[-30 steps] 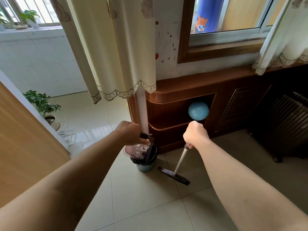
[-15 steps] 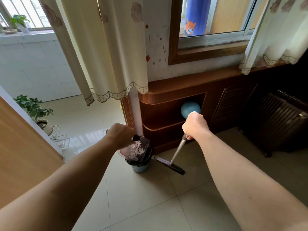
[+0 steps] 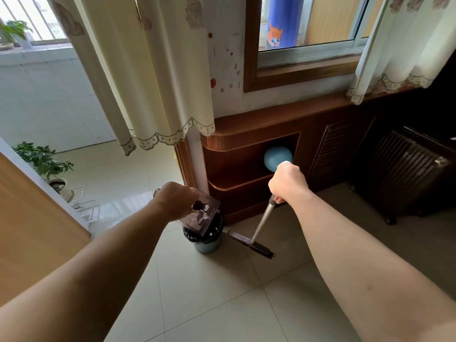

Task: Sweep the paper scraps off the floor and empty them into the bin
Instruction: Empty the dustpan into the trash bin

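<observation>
My left hand (image 3: pixel 175 201) grips the handle of a purple see-through dustpan (image 3: pixel 201 217), which is tipped steeply down over a small blue bin (image 3: pixel 206 246) lined with a black bag. White paper scraps (image 3: pixel 212 233) show in the pan's mouth and at the bin's rim. My right hand (image 3: pixel 287 182) holds the top of a broom's metal handle (image 3: pixel 262 222). The dark broom head (image 3: pixel 251 245) rests on the tiled floor just right of the bin.
A brown wooden cabinet (image 3: pixel 271 134) stands right behind the bin, with a blue ball (image 3: pixel 276 157) in its open shelf. A dark radiator (image 3: pixel 404 174) is at the right, a potted plant (image 3: pixel 42 161) and wire rack at the left, a curtain (image 3: pixel 153 70) above.
The dustpan has tilted further over the bin, its mouth now pointing down into it. The broom and my right hand stay almost in place.
</observation>
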Tool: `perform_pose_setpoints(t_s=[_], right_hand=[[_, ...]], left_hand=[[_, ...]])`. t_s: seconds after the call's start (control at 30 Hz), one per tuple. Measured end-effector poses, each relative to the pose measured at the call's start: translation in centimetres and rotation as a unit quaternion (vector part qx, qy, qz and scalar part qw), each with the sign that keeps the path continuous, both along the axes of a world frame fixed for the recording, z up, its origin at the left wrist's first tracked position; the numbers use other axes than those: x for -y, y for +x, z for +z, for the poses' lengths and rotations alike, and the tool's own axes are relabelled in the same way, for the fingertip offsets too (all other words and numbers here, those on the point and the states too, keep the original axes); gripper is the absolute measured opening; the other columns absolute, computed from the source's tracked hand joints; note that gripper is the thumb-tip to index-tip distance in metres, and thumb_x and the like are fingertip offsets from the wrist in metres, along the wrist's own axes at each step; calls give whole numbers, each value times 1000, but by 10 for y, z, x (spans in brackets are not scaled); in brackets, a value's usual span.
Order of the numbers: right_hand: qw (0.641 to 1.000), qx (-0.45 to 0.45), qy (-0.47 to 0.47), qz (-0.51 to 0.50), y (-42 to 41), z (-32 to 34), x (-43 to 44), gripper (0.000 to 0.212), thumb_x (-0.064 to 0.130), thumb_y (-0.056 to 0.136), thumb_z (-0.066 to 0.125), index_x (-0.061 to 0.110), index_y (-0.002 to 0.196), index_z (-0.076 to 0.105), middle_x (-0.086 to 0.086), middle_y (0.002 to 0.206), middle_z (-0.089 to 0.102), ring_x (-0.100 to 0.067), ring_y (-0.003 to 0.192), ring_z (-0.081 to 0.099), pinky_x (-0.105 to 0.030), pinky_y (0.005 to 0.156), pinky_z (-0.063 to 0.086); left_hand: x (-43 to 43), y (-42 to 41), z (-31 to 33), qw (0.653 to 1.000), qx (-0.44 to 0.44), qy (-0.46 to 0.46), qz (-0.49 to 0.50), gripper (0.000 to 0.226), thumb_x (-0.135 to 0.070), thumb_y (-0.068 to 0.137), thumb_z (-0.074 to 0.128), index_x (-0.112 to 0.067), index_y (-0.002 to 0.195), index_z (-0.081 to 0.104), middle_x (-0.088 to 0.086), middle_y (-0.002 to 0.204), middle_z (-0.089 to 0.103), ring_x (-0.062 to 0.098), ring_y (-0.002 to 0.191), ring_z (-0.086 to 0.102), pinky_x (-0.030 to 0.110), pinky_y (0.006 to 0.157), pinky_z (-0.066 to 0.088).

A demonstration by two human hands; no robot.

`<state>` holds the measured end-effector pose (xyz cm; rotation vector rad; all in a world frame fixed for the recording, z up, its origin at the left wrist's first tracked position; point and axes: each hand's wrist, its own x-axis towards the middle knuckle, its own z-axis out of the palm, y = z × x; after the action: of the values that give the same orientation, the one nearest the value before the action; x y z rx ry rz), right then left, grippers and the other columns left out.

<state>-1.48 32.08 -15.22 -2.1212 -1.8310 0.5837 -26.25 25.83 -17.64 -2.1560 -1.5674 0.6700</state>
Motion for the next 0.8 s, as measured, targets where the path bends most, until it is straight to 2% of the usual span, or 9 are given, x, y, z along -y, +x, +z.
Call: perform_pose_setpoints(t_s=[0.13, 0.27, 0.37, 0.5, 0.63, 0.73, 0.8], right_hand=[[1000, -1, -7, -2, -2, -4, 0, 17, -7, 82, 48, 1, 90, 60, -15, 66, 69, -26, 54, 70, -38, 66, 63], [1000, 4, -8, -1, -6, -5, 1, 15, -8, 81, 48, 2, 83, 60, -14, 63, 68, -24, 48, 68, -36, 64, 62], [1000, 9, -9, 3, -11, -4, 1, 14, -7, 82, 49, 3, 81, 58, -14, 63, 68, -24, 48, 68, -36, 63, 62], [1000, 10, -10, 7, -14, -3, 0, 13, -7, 81, 50, 3, 78, 58, -13, 61, 67, -24, 50, 69, -37, 64, 62], [1000, 6, -8, 8, -15, 0, 1, 14, -7, 80, 49, 3, 73, 55, -13, 59, 66, -23, 45, 65, -34, 63, 62], [1000, 1, 0, 15, -17, 0, 3, 14, -7, 78, 48, 5, 75, 54, -15, 67, 69, -27, 55, 69, -34, 64, 62], [1000, 0, -1, 18, -18, 0, 4, 15, -8, 78, 47, 4, 78, 56, -15, 66, 68, -27, 54, 69, -36, 65, 62]], left_hand=[[5, -13, -9, 999, 25, 17, 21, 29, -39, 102, 47, -16, 114, 61, -1, 98, 73, 21, 87, 73, 29, 70, 56], [14, -17, -21, 998, -16, -56, -3, 30, -39, 101, 47, -15, 114, 61, 3, 97, 73, 25, 85, 73, 32, 67, 57], [10, -23, -12, 1000, -16, -5, 18, 32, -41, 102, 46, -16, 115, 61, 2, 103, 73, 24, 89, 73, 30, 68, 54], [18, -20, -13, 998, -41, -53, -2, 30, -37, 102, 46, -15, 117, 60, 5, 104, 72, 27, 92, 72, 33, 70, 55], [20, -24, -12, 999, -8, -23, 26, 33, -40, 102, 44, -16, 117, 60, 4, 107, 72, 26, 93, 72, 33, 72, 54], [22, -20, -17, 1000, -11, -20, 15, 29, -36, 102, 45, -15, 112, 62, 4, 101, 72, 29, 89, 72, 34, 68, 55], [23, -22, -24, 1000, -6, -29, 9, 22, -30, 101, 48, -15, 109, 62, 3, 94, 72, 31, 85, 71, 38, 69, 58]])
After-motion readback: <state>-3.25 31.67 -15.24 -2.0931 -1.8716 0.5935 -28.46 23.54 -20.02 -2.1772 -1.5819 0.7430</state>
